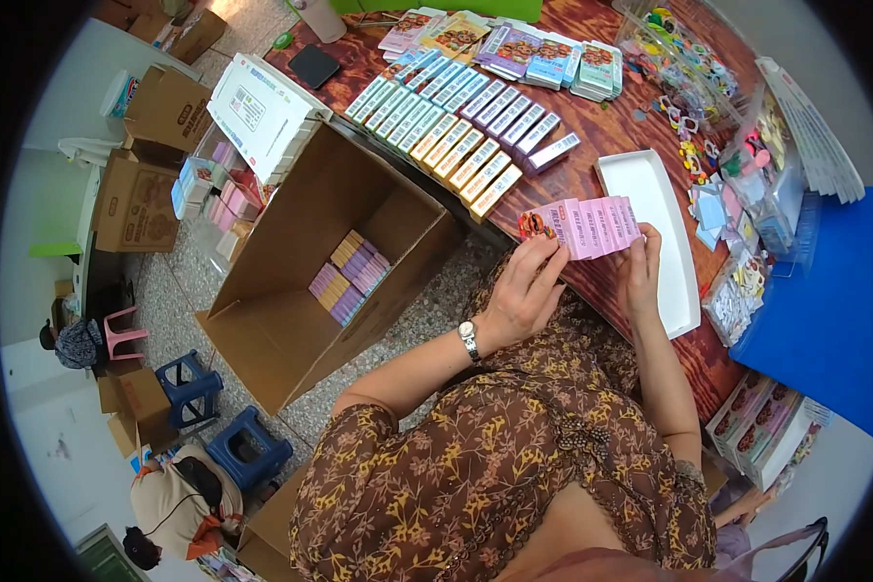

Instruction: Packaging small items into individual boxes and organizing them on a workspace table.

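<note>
A short row of small pink boxes (599, 228) is held at the table's near edge, overlapping like steps. My left hand (526, 291), with a watch on its wrist, closes its fingers on the row's left end, where a printed front face shows. At the right end, my right hand (640, 267) grips the last box with thumb and fingers. Just right of that hand lies a shallow white box lid or tray (677, 281). Beyond the pink boxes, small cartons in yellow (466, 160), purple (514, 116) and green (403, 118) stand in slanting rows.
A large open cardboard box (272, 281) stands left of the table, small cartons stacked inside. Flat printed packs (553, 60) lie at the table's far side. Plastic trays of small colourful pieces (684, 58) line the right. Blue stools (247, 446) and a bending person (184, 495) are at left.
</note>
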`<control>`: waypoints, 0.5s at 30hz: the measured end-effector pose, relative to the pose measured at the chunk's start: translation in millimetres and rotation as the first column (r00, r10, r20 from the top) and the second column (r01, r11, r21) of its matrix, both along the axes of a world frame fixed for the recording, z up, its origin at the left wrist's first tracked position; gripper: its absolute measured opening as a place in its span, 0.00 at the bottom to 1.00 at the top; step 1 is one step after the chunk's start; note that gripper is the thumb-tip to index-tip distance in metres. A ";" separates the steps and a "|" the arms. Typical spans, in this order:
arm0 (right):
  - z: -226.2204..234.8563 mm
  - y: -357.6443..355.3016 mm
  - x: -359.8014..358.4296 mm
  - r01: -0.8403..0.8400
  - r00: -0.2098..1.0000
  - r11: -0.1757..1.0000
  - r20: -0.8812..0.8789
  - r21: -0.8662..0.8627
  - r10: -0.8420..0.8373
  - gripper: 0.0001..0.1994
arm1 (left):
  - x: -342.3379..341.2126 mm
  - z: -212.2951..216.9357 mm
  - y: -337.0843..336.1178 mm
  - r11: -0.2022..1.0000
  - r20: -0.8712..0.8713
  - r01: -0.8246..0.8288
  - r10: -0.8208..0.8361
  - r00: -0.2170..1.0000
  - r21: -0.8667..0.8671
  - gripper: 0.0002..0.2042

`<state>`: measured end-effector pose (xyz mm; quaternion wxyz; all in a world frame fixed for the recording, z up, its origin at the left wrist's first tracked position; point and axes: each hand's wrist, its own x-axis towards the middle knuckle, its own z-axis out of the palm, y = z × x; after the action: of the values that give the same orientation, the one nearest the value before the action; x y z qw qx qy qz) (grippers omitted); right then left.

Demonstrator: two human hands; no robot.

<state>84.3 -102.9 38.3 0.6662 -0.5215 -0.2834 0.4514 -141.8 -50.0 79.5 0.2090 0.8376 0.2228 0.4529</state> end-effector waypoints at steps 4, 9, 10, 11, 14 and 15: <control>-7.5 5.7 10.2 -0.022 0.998 1.000 0.060 0.005 0.022 0.19 | -0.2 -16.6 -2.4 0.999 -0.003 -0.038 0.038 0.999 -0.028 0.31; 11.2 22.6 -4.2 0.007 0.875 0.999 0.483 -0.034 0.010 0.24 | 0.6 -23.5 -1.4 0.956 0.057 -0.063 0.082 0.995 -0.286 0.36; 14.0 27.8 -8.1 0.007 0.772 0.998 0.635 -0.065 0.036 0.25 | -1.8 -39.9 2.7 0.941 0.009 -0.086 0.094 0.995 -0.326 0.37; 5.9 30.2 -8.6 0.010 0.722 0.987 0.684 -0.161 0.105 0.25 | -2.9 -56.4 4.4 0.885 0.002 -0.082 0.093 0.996 -0.458 0.35; 4.2 31.6 -11.3 0.028 0.682 0.983 0.722 -0.182 0.114 0.26 | -6.7 -65.0 7.6 0.838 -0.010 -0.068 0.074 0.997 -0.542 0.35; 9.9 31.8 -12.0 0.012 0.729 0.979 0.672 -0.204 0.132 0.26 | -6.1 -60.7 8.8 0.843 -0.025 -0.089 0.090 0.996 -0.530 0.35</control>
<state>72.3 -71.1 48.2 0.4466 -0.7036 -0.4791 0.2756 -147.8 -41.2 18.8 0.4108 0.7360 0.3778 0.3833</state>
